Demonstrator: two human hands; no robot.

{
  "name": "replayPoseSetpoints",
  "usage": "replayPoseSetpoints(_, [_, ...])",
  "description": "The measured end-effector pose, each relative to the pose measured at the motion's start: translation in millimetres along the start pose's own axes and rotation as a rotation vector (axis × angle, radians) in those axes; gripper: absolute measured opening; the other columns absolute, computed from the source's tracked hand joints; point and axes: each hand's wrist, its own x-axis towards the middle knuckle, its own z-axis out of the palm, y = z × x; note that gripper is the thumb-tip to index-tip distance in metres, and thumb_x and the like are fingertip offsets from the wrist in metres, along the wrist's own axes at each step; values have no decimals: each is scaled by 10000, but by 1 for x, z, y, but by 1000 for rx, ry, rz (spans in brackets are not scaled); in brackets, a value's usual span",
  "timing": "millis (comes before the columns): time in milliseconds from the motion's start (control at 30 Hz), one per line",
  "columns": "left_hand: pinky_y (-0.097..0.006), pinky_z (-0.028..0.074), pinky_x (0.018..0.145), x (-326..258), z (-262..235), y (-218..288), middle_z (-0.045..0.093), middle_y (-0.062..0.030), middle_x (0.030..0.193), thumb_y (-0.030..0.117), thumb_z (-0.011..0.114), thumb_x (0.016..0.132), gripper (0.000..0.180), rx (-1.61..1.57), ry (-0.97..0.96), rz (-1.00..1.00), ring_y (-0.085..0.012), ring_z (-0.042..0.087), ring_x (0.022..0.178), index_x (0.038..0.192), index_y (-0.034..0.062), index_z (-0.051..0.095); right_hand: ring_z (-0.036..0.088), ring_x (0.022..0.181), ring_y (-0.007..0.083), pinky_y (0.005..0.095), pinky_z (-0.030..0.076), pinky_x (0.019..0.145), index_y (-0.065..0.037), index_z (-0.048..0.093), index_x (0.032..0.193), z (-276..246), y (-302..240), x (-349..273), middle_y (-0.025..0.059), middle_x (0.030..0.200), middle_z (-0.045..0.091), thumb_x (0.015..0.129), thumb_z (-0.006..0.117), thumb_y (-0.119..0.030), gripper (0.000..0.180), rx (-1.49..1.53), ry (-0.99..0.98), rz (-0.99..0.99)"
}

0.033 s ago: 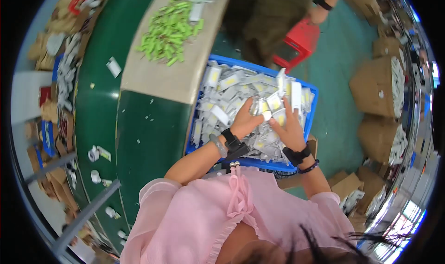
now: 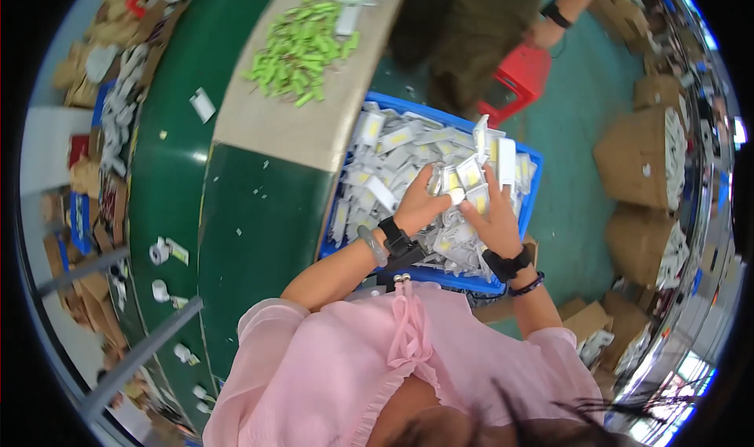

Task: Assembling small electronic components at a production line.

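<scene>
Green bench at left, tan sheet across it, light-green cylinders heaped on top. Beside the bench, blue crate full of white panels with yellow patches. Over the crate, left hand and right hand, each grip closed on a few white panels. Beyond: green floor, red stool, standing co-worker. Brown cartons far right.

Bright overall (dark, warped rim).
</scene>
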Motion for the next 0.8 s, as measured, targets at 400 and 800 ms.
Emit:
replayPoseSetpoints(400, [-335, 486, 963, -223, -208, 20, 587, -137, 1262, 77, 617, 830, 598, -195, 559, 205, -201, 594, 1129, 1377, -39, 406, 540, 1134, 530, 499, 505, 891, -122, 320, 1509, 158, -236, -8, 409, 1297, 414, 834, 655, -602, 893, -22, -417, -414])
replayPoseSetpoints(800, [-327, 501, 901, -392, -377, -69, 622, -136, 1199, 226, 709, 800, 576, -188, 882, 57, -209, 622, 1058, 1266, -47, 509, 652, 939, 475, 355, 593, 476, -106, 38, 1559, 354, -345, -82, 427, 1307, 376, 816, 636, -644, 1095, 36, -1073, -210])
